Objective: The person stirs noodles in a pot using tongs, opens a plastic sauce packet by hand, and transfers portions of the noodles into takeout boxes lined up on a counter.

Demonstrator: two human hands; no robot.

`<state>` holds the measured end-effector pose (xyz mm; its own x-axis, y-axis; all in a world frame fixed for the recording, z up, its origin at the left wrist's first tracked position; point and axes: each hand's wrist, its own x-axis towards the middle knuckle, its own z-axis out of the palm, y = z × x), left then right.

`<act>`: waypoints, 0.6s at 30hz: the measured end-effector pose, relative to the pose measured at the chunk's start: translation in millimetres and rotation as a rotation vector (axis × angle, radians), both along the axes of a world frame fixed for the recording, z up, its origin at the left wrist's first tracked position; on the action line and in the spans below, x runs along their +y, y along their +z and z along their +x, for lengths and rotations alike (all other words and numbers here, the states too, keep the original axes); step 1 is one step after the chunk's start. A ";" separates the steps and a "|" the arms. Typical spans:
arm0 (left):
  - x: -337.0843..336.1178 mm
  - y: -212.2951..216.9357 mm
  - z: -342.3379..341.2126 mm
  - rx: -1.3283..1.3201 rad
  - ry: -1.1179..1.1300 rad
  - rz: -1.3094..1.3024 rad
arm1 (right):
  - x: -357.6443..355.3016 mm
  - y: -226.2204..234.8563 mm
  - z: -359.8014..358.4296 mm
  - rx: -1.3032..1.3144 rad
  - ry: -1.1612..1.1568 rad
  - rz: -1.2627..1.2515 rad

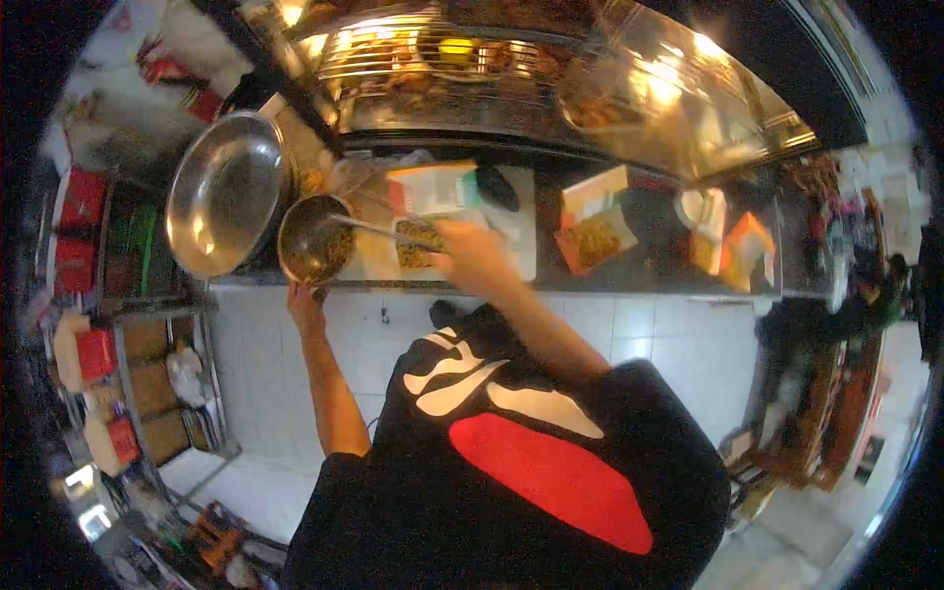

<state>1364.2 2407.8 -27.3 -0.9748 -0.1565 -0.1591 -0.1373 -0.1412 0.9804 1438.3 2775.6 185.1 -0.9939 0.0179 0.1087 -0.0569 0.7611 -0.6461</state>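
Observation:
My left hand (pixel 307 303) grips the near rim of a round metal bowl (pixel 298 267), which tilts toward me at the counter's edge. Brownish loose food lies inside this bowl. In my right hand (pixel 472 258) is a long-handled metal utensil (pixel 388 232), its far end reaching into the bowl. That end is too blurred to tell its shape. Just left of my right hand, an open paper box (pixel 433 189) holds greenish-brown food (pixel 418 246). Right of it stands another open box (pixel 575 258) with similar food.
A large shiny metal basin (pixel 221 197) leans at the left of the bowl. Behind the counter is a lit glass display case (pixel 678 98) with metal racks (pixel 393 49). More orange and white boxes (pixel 747 246) stand at the right. A dark object (pixel 499 189) lies behind my right hand.

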 end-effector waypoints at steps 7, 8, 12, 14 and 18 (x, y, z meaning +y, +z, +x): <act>-5.7 14.7 -22.3 -0.142 -0.153 0.082 | -127.6 -105.9 -96.1 -0.035 0.331 0.052; -1.5 19.4 -22.9 -0.124 -0.170 0.057 | -133.7 -101.4 -95.9 -0.073 0.251 0.082; 16.2 41.7 -19.2 -0.051 -0.200 -0.071 | -136.3 -93.0 -116.3 -0.319 0.254 -0.012; 23.9 54.4 -18.0 -0.054 -0.200 -0.078 | -127.1 -109.2 -119.8 -0.269 0.331 -0.130; 29.3 50.7 14.1 -0.197 0.026 0.158 | -91.6 -17.1 -87.4 -0.656 0.320 -0.458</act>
